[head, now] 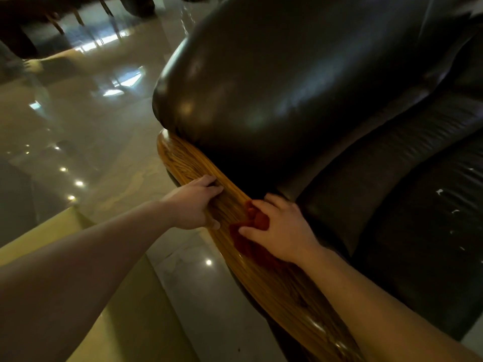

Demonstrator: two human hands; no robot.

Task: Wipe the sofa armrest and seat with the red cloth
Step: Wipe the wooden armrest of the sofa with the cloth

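Note:
A dark leather sofa fills the right side, with a wooden armrest (188,165) running from mid-frame down to the bottom right. Its padded leather arm cushion (274,82) bulges above the wood, and the seat cushion (407,184) lies to the right. My right hand (282,228) presses a bunched red cloth (248,239) onto the wood, fingers curled over it. My left hand (196,205) grips the outer edge of the armrest just beyond the cloth, fingers on top and thumb at the side.
Glossy pale floor tiles (86,121) spread to the left, reflecting lights. A yellowish flat surface (52,231) lies at the lower left beside the sofa. Dark furniture legs (57,24) stand at the far top left.

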